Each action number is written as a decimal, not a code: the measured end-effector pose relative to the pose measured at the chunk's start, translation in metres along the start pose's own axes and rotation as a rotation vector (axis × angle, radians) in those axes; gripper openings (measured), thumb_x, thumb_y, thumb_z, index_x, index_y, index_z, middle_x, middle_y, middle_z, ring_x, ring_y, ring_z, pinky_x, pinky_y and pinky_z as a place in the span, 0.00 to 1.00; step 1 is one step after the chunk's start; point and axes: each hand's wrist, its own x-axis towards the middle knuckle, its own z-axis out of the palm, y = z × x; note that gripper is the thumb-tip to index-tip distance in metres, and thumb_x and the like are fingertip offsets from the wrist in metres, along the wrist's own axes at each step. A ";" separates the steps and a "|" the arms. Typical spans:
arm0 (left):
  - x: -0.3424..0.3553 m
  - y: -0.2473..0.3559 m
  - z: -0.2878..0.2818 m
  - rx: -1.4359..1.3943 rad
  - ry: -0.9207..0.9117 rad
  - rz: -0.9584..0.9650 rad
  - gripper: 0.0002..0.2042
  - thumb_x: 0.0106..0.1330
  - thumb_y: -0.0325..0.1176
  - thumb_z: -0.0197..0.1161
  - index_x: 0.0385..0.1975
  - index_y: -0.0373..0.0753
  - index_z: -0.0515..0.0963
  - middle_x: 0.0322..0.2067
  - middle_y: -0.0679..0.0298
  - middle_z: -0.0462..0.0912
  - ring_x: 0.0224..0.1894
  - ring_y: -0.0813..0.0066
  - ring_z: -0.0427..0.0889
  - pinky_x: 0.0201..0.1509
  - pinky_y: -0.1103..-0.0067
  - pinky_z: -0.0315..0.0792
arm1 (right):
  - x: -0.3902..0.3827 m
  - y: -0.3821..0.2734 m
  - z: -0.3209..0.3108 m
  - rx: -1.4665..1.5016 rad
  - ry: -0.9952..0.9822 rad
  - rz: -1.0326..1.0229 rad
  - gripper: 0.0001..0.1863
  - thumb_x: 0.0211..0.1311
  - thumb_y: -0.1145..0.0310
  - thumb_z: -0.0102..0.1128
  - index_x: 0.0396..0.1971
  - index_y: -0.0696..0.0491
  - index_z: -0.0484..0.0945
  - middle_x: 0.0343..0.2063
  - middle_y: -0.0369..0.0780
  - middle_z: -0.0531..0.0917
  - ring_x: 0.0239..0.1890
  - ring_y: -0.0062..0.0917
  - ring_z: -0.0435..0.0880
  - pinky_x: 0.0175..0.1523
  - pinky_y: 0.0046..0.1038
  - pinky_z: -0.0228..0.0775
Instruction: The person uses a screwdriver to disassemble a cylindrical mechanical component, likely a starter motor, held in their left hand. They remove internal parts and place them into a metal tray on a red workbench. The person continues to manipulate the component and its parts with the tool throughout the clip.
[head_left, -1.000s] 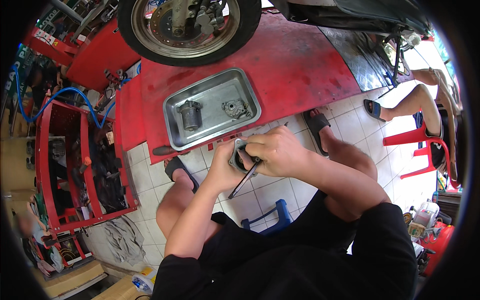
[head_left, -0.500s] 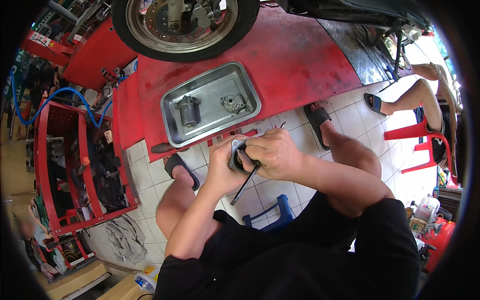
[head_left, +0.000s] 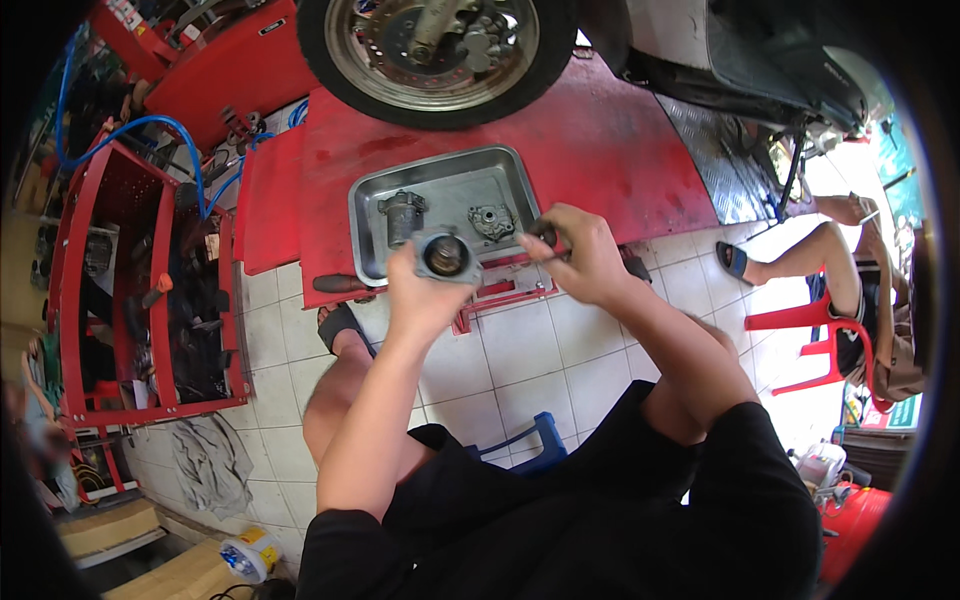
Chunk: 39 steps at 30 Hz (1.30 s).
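Note:
My left hand (head_left: 418,292) is closed around a grey metal housing (head_left: 445,257) with a flanged rim. Its round opening faces up and shows a dark, stepped part inside. To the right of it, my right hand (head_left: 588,255) grips a slim dark tool (head_left: 543,234), mostly covered by the fingers; its kind is not clear. Just beyond my hands, a steel tray (head_left: 455,180) rests on the red platform. In it lie a grey cylindrical metal part (head_left: 402,213) at left, partly behind the housing, and a small cast metal piece (head_left: 492,222) at right.
The red platform (head_left: 620,150) carries a motorbike, its front wheel (head_left: 440,108) behind the tray. A dark handle (head_left: 340,284) lies at the front edge. A red tool cart (head_left: 165,345) stands left, a blue stool (head_left: 545,440) below me, and another person sits on a red chair (head_left: 790,318) at right.
My hands have moved apart and forward toward the tray. The tool has come away from the housing to the right, and the housing's opening now faces up.

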 end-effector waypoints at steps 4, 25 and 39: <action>0.014 0.003 -0.023 -0.147 0.178 -0.080 0.15 0.45 0.20 0.73 0.34 0.33 0.79 0.32 0.65 0.85 0.35 0.79 0.81 0.43 0.78 0.76 | 0.022 0.040 0.037 -0.400 -0.037 0.150 0.23 0.55 0.52 0.70 0.37 0.58 0.80 0.38 0.48 0.82 0.39 0.43 0.85 0.43 0.41 0.78; 0.006 0.032 -0.007 0.306 0.194 0.011 0.39 0.37 0.41 0.86 0.45 0.29 0.68 0.37 0.51 0.82 0.40 0.65 0.81 0.49 0.73 0.76 | 0.024 0.040 -0.002 1.217 -0.073 0.792 0.14 0.64 0.53 0.62 0.36 0.49 0.78 0.26 0.34 0.83 0.13 0.13 0.57 0.19 0.21 0.46; -0.027 0.021 0.008 0.189 -0.308 -0.014 0.37 0.32 0.37 0.90 0.37 0.38 0.66 0.35 0.61 0.81 0.39 0.75 0.79 0.48 0.75 0.75 | -0.039 0.018 -0.036 1.223 -0.435 0.643 0.13 0.69 0.59 0.57 0.36 0.55 0.76 0.21 0.27 0.68 0.14 0.08 0.53 0.21 0.19 0.41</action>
